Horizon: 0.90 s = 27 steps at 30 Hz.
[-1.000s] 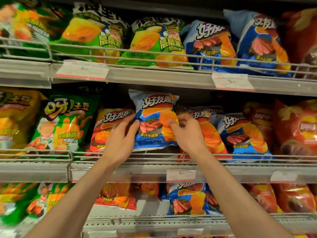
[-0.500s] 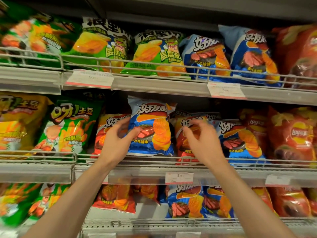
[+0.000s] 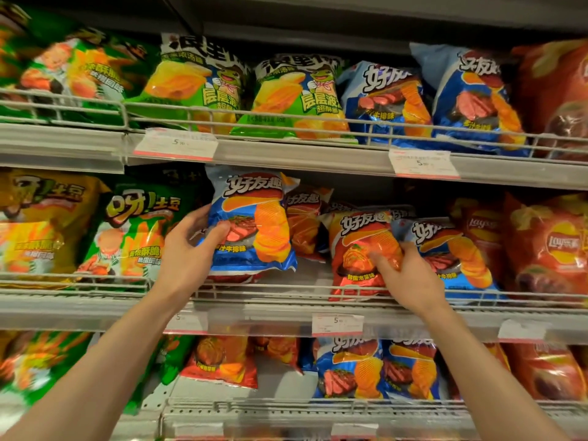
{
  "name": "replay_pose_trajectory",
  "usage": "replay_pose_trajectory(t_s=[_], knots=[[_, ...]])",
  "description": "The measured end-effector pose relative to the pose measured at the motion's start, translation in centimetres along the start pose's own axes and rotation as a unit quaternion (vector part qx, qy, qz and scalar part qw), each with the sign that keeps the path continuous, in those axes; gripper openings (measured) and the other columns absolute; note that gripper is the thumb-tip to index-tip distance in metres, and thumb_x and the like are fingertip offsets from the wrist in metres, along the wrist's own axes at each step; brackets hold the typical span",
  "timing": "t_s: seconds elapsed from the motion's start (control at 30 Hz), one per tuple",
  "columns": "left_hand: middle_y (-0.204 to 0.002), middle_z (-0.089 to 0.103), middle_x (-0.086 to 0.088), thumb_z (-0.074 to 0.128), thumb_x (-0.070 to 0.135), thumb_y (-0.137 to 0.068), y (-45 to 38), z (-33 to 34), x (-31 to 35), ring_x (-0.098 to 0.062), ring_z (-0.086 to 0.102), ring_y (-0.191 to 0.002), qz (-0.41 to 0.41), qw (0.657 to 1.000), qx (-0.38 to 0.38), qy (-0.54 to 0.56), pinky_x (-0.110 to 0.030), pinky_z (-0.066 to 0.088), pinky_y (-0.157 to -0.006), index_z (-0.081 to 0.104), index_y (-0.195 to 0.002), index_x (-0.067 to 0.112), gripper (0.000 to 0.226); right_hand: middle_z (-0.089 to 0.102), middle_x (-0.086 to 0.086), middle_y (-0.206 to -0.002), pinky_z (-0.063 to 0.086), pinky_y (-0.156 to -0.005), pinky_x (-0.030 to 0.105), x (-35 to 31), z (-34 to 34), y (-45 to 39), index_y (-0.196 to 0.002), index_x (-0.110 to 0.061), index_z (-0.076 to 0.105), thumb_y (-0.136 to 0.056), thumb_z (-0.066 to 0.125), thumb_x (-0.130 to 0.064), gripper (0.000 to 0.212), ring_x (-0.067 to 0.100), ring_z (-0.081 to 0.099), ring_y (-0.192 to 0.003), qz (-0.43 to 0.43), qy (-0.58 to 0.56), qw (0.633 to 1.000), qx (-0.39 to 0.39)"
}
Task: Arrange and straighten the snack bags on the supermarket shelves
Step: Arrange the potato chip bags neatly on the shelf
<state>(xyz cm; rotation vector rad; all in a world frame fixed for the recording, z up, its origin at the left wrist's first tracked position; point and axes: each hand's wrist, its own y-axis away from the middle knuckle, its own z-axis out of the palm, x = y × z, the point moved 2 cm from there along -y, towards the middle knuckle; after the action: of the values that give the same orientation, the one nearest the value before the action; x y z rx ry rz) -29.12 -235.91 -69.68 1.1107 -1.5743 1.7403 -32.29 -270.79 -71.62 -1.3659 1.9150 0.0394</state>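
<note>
A: Logging nearest first, as I see it: left hand [image 3: 187, 249] grips the blue steak bag [image 3: 254, 224], thumb on its front, fingers behind; the bag stands upright on the middle shelf [image 3: 95, 308]

B: Right side?

A: Right hand [image 3: 404, 275] pinches the red kimchi bag [image 3: 359, 249] at its right edge, just beside a second blue bag [image 3: 458, 249]

B: Farther back?

A: Upper shelf [image 3: 302, 151]: two green bags [image 3: 197, 81], blue bags to their right
</note>
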Motion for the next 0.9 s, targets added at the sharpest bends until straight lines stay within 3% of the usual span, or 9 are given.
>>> replay_pose_trajectory(t_s=[0.2,0.37,0.5,0.6,0.73,0.83,0.9], knots=[[-0.122,0.072,0.005,0.07,0.034,-0.095,-0.1,-2.5,-1.8,-0.017,0.068,-0.116,-0.037,0.999,0.003,0.019,-0.051,0.055,-0.101,0.065,-0.13,0.035,0.035,0.062,-0.005,-0.101,0.055,-0.09,0.046,-1.4,0.4,0.9,-0.14,-0.015,0.042,-0.092,0.059,-0.061,0.068,0.029,0.067,-0.105,-0.031,-0.092,0.994,0.042],[-0.121,0.073,0.004,0.071,0.035,-0.095,-0.2,-2.9,-2.3,-0.02,0.069,-0.116,-0.041,0.998,0.014,0.039,-0.052,0.054,-0.102,0.068,-0.116,0.048,0.025,0.069,0.006,-0.114,0.052,-0.092,0.042,-5.7,2.6,0.9,-0.14,-0.015,0.041,-0.092,0.063,-0.058,0.068,0.033,0.066,-0.11,-0.052,-0.102,0.993,0.007],[-0.116,0.074,0.003,0.066,0.026,-0.099,-0.1,-2.6,-2.4,-0.015,0.071,-0.109,-0.033,0.998,0.012,0.045,-0.046,0.057,-0.098,0.064,-0.117,0.041,0.024,0.067,0.003,-0.11,0.052,-0.091,0.042,-8.1,5.1,0.6,-0.131,-0.02,0.042,-0.089,0.061,-0.064,0.065,0.031,0.065,-0.107,-0.053,-0.099,0.993,-0.038],[-0.118,0.073,0.003,0.064,0.026,-0.101,-0.1,-2.6,-2.6,-0.014,0.07,-0.111,-0.031,0.999,0.006,0.039,-0.044,0.057,-0.099,0.063,-0.127,0.03,0.027,0.067,-0.004,-0.112,0.052,-0.095,0.045,-7.9,6.1,0.2,-0.128,-0.029,0.046,-0.09,0.047,-0.075,0.06,0.023,0.064,-0.106,-0.07,-0.073,0.99,-0.094],[-0.12,0.072,0.003,0.064,0.029,-0.101,0.0,-2.6,-2.5,-0.014,0.069,-0.113,-0.036,0.999,0.01,0.026,-0.045,0.055,-0.102,0.061,-0.133,0.024,0.033,0.065,-0.01,-0.097,0.043,-0.087,0.03,-7.6,5.2,0.0,-0.12,-0.024,0.058,-0.103,0.042,-0.056,0.039,0.012,0.061,-0.097,-0.056,-0.182,0.974,-0.12],[-0.115,0.072,0.003,0.063,0.025,-0.101,0.4,-2.4,-1.9,-0.014,0.07,-0.108,-0.033,0.998,0.03,0.032,-0.045,0.057,-0.098,0.06,-0.127,0.029,0.026,0.067,-0.009,-0.096,0.048,-0.08,0.027,-7.4,4.6,0.4,-0.116,-0.022,0.063,-0.104,0.048,-0.047,0.032,0.014,0.065,-0.099,-0.078,-0.228,0.97,-0.03],[-0.115,0.071,0.004,0.063,0.024,-0.101,1.0,-2.0,-1.4,-0.013,0.069,-0.109,-0.029,0.998,0.042,0.04,-0.043,0.057,-0.098,0.061,-0.125,0.033,0.025,0.063,-0.011,-0.1,0.044,-0.072,0.01,-7.5,4.1,1.2,-0.116,-0.022,0.061,-0.104,0.051,-0.041,0.025,0.011,0.063,-0.101,-0.082,-0.258,0.962,0.024]])
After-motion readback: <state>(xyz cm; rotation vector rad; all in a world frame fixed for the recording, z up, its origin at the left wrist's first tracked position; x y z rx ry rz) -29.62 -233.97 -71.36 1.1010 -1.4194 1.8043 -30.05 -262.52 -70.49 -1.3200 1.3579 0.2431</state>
